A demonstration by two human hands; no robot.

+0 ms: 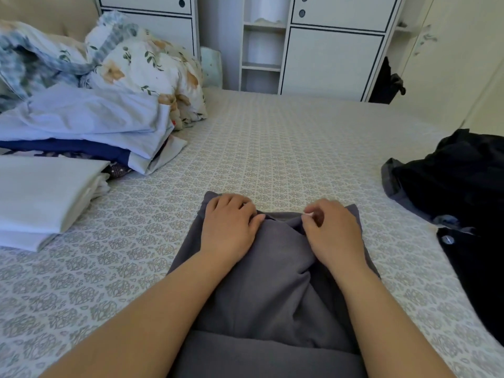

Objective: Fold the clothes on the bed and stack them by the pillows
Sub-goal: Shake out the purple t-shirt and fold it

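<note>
Patterned bed sheet (272,148) carries grey trousers (272,282) near; left hand (231,227) presses them flat, right hand (334,230) pinches their far edge.

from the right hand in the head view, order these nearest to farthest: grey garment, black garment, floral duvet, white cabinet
1. grey garment: under the right hand, which pinches it.
2. black garment: to the right on the bed.
3. floral duvet: far left.
4. white cabinet: beyond the bed.

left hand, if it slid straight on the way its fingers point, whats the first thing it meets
Likely the far edge of the grey garment, then bare patterned bedsheet; nothing else lies ahead of the left hand before the wardrobe.
</note>
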